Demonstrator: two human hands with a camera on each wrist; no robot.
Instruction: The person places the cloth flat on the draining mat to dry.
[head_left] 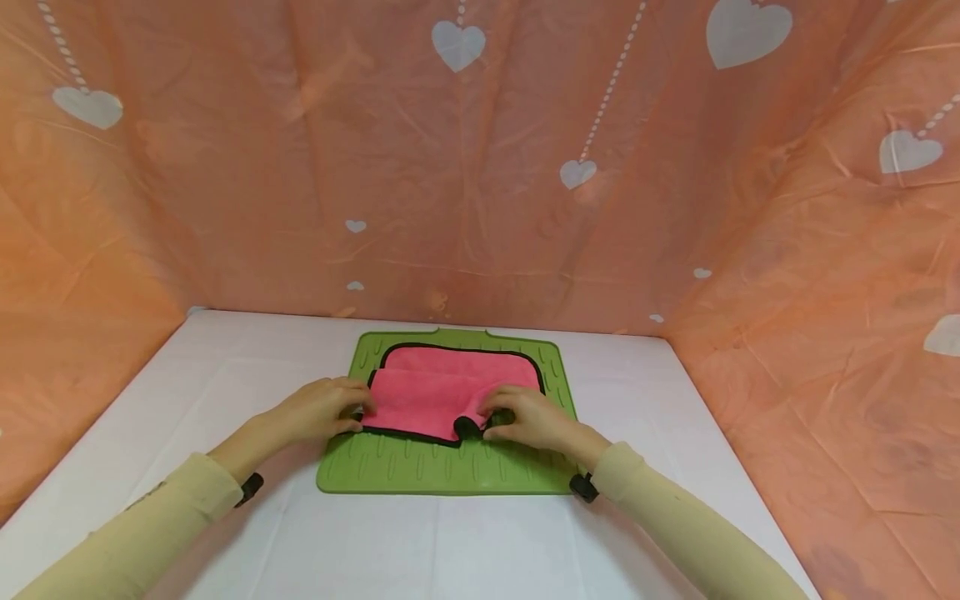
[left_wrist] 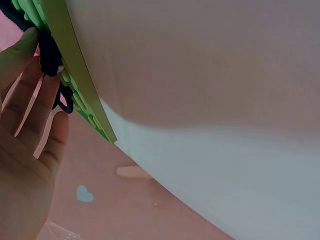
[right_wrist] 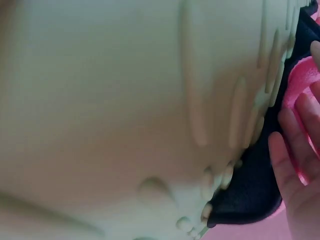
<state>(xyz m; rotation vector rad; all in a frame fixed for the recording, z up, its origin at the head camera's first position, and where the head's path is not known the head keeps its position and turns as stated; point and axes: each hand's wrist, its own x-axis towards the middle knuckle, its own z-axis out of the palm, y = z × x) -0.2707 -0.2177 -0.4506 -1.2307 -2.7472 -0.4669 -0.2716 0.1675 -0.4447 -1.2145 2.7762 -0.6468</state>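
Note:
A pink cloth (head_left: 423, 396) with black edging lies folded over on a ribbed green mat (head_left: 442, 473), its near layer stopping short of the far edge. At its left near corner, my left hand (head_left: 324, 410) pinches the black edging between thumb and fingers; the left wrist view shows a dark trim (left_wrist: 49, 55) at those fingertips, with a small black loop (left_wrist: 65, 100) hanging beside them. My right hand (head_left: 532, 418) grips the right near part, where the cloth bunches and its edging curls up near the thumb. In the right wrist view, fingers (right_wrist: 285, 160) lie against the black border (right_wrist: 250, 192).
The mat rests on a white-covered table (head_left: 360, 550). An orange sheet with white hearts (head_left: 480, 208) hangs behind and along both sides. A black strap piece shows at each wrist, below the cream sleeves (head_left: 667, 508).

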